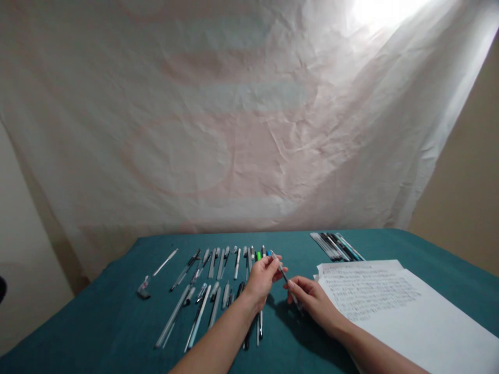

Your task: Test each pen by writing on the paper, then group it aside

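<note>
Both forearms come in from the bottom edge, angled toward each other and meeting approx mid-tabletop. Right hand [312, 301] is curled, fingers closed w/ a pinch on the lower end of a slim pen [286, 278], knuckles up, wrist low near the cloth. Left hand [262, 278] is raised a bit higher, fingers bent and closed on the pen's upper end, thumb on top; the pen runs diagonally between the two hands, just above the teal tabletop [117, 322]. Just right of the right hand lies a stack of white paper sheets [409, 317], top sheet w/ handwritten lines; exact sheet count can't be told. Left of and behind the left hand: loose pens [202, 306] spread in rough rows, approx 25–30, too small and overlapping for an exact count, some partly hidden by the left forearm. One thin white stick-type pen [166, 262] lies apart at far left. Further back on the right, a tight bundle of approx 8 pens [337, 246] lies side by side. Behind everything hangs a wrinkled white sheet [234, 130].
</note>
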A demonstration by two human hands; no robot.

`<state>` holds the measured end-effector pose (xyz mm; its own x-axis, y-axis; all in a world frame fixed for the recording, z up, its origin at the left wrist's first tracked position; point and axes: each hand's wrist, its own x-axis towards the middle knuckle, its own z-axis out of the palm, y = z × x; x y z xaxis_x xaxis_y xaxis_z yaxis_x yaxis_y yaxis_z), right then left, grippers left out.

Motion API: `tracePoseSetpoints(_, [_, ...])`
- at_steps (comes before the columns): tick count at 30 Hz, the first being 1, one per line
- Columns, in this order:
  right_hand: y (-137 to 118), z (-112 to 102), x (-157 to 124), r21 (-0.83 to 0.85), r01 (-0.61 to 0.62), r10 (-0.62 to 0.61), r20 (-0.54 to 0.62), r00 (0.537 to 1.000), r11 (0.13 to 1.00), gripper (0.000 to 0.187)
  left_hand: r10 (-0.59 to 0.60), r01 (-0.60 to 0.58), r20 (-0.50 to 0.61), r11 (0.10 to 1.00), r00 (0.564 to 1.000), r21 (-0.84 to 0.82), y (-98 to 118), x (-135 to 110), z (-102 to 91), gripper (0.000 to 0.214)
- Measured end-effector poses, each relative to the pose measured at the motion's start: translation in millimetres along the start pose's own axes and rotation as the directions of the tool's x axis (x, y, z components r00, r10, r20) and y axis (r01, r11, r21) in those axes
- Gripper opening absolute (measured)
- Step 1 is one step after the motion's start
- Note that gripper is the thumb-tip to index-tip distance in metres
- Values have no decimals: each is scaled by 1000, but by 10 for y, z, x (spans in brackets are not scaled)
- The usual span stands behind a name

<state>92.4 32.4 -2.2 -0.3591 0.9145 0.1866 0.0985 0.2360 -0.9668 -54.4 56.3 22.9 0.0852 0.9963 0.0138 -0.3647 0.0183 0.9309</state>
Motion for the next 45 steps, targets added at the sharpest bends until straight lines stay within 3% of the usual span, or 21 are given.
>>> tracePoseSetpoints(10, [-39,-2,1,-43,28,-30,-33,999,999,41,5,-5,3,999,1000,-42,1,7,-1,29])
tracePoseSetpoints(17, [50,14,29,108,43,-37,-51,998,993,29,32,-33,-12,998,999,-56,-24,6,9,28])
tracePoseSetpoints(33, [25,-12,27,-3,-2,2,-50,999,1000,38,16,-16,-3,996,1000,-83,-51,9,-7,28])
tracePoseSetpoints(38, [112,-5,47,8,66,-64,-129,990,998,23,27,-28,-8,996,1000,-84,-58,-7,4,27])
tracePoseSetpoints(45, [164,2,51,-38,94,-99,-180,979,995,20,39,-39,-7,996,999,-75,-61,-18,6,25])
